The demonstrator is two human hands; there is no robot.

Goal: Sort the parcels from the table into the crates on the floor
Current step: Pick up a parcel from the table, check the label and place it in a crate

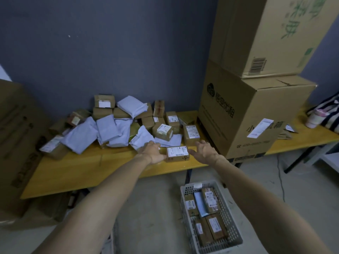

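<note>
A small brown cardboard parcel (pixel 177 153) with a white label lies near the front edge of the yellow table (pixel 91 167). My left hand (pixel 153 152) grips its left end. My right hand (pixel 203 152) hovers just to the parcel's right with fingers spread, apart from it. Behind them a heap of brown boxes and white mailer bags (pixel 113 129) covers the table's back. On the floor below stands a grey perforated crate (pixel 230 213) with several brown parcels lying inside.
Two large cardboard boxes (pixel 253 110) are stacked on the table at the right, close to my right hand. A tall carton (pixel 16 143) stands at the left. A striped bag and a cup (pixel 319 116) sit far right. Bare concrete floor lies left of the crate.
</note>
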